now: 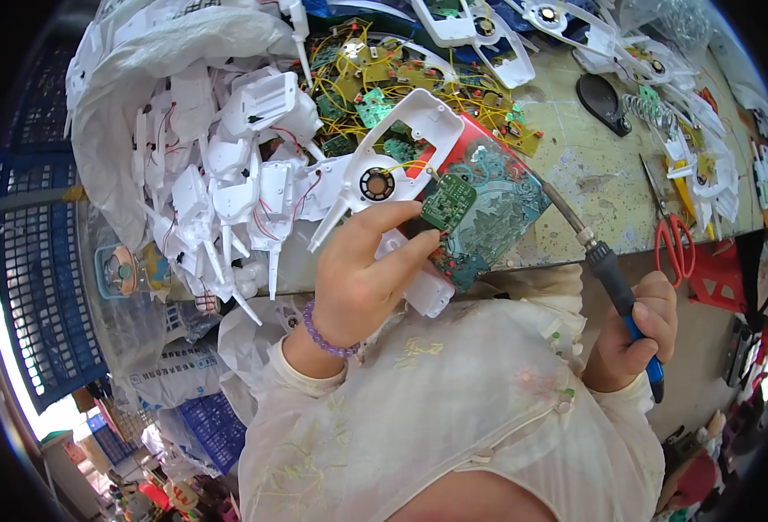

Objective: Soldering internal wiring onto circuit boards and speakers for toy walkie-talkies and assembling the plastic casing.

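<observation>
Between thumb and fingers, my left hand (362,283) pinches a small green circuit board (450,205). Thin wires run from this board toward a white plastic housing (440,122), which has a round black speaker (376,184) set in it. Under the board lies a red-edged plate (501,213) with a grey-green, solder-splashed surface. My right hand (632,335) is closed around the blue and black handle of a soldering iron (608,271). The iron's tip points up and left at the plate's right edge, apart from the circuit board.
White plastic housings with red wires (227,187) are heaped at left. Behind my left hand lie circuit boards with yellow wires (375,65). Red-handled scissors (673,244), a coil of wire (649,113) and a black oval piece (601,102) lie at right. A blue crate (49,235) stands far left.
</observation>
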Available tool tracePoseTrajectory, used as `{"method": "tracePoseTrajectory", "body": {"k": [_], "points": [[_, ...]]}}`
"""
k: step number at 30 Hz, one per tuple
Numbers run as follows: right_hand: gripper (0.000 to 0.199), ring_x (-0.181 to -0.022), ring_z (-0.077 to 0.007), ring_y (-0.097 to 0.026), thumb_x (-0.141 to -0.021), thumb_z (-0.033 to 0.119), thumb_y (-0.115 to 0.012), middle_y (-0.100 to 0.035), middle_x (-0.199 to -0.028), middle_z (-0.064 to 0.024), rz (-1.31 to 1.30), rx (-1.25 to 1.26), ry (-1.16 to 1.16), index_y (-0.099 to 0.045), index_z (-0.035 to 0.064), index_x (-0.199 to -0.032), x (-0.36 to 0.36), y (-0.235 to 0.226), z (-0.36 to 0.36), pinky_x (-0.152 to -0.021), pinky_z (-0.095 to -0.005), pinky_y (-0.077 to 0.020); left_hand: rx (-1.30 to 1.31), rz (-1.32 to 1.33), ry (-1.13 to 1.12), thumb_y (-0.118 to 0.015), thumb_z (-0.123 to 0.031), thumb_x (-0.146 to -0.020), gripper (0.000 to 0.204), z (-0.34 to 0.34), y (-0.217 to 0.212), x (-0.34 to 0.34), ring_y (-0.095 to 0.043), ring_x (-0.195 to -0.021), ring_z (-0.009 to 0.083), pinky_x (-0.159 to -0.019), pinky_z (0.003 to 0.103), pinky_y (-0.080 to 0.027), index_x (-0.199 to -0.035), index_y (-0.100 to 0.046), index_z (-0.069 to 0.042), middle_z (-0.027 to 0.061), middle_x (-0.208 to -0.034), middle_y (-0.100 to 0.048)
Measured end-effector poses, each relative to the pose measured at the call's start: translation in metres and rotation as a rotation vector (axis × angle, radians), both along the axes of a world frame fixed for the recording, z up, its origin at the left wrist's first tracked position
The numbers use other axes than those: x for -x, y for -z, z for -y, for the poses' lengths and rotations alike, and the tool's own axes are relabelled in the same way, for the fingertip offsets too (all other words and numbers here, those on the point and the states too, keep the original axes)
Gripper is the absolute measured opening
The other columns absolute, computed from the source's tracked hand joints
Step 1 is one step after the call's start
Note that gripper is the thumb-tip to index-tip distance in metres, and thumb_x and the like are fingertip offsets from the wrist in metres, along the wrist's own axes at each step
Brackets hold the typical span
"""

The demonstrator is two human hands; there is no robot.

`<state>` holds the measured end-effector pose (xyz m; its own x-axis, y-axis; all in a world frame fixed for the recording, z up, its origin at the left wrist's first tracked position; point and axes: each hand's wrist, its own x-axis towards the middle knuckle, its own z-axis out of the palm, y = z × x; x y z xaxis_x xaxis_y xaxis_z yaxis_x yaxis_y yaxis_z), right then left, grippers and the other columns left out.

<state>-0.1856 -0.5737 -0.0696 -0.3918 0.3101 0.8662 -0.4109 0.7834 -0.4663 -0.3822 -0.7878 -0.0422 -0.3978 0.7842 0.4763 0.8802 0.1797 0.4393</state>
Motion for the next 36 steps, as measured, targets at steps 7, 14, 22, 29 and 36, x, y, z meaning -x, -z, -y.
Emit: {"method": "tracePoseTrajectory", "body": {"k": [7, 14, 22, 29, 36], "points": [[0.035, -0.057, -0.02, -0.042, -0.096, 0.033, -0.039, -0.048, -0.064, -0.0066, 0.038, 0.077, 0.01, -0.056, 0.0021, -0.093, -0.001, -0.003, 0.004, -0.05, -0.0327, -0.0314, -0.119, 0.104, -0.171, -0.072, 0.0, -0.071, 0.026, -0.003, 0.005, -0.003, -0.06, -0.084, 0.0249, -0.067, 0.031, -0.051, -0.096, -0.062, -0.003, 0.0101, -0.099, -0.055], [0.034, -0.059, -0.0207, -0.042, -0.096, 0.032, -0.039, -0.047, -0.065, -0.0064, 0.044, 0.107, -0.019, -0.056, 0.0025, -0.094, -0.004, 0.0, 0.003, -0.052, -0.0337, -0.0315, -0.075, 0.075, -0.324, -0.078, -0.008, -0.063, 0.034, 0.0, 0.004, 0.0, -0.058, -0.079, 0.0267, -0.068, 0.035, -0.048, -0.092, -0.062, -0.001, 0.0099, -0.096, -0.055], [0.033, -0.059, -0.0201, -0.042, -0.095, 0.03, -0.04, -0.047, -0.066, -0.0067, 0.049, 0.154, -0.06, -0.056, 0.0021, -0.095, -0.003, 0.004, 0.001, -0.051, -0.0327, -0.0311, -0.14, 0.181, -0.356, -0.082, -0.013, -0.062, 0.027, 0.003, 0.013, 0.001, -0.06, -0.082, 0.023, -0.065, 0.033, -0.051, -0.073, -0.061, -0.001, 0.0092, -0.1, -0.055], [0.034, -0.059, -0.0203, -0.043, -0.095, 0.03, -0.04, -0.048, -0.066, -0.0076, 0.013, 0.143, -0.072, -0.055, -0.0003, -0.092, 0.006, 0.006, -0.005, -0.051, -0.0324, -0.0324, -0.183, 0.009, -0.482, -0.084, -0.022, -0.057, 0.031, 0.019, 0.026, -0.003, -0.054, -0.085, 0.0249, -0.07, 0.036, -0.044, -0.07, -0.062, -0.005, 0.0079, -0.097, -0.057], [0.034, -0.059, -0.021, -0.043, -0.094, 0.029, -0.041, -0.048, -0.067, -0.0086, 0.003, 0.179, -0.084, -0.055, -0.0011, -0.09, 0.01, 0.008, -0.007, -0.052, -0.0333, -0.0331, -0.061, 0.01, -0.466, -0.08, -0.021, -0.061, 0.027, 0.023, 0.039, -0.008, -0.052, -0.086, 0.0224, -0.072, 0.036, -0.04, -0.081, -0.067, -0.009, 0.0011, -0.085, -0.062]]}}
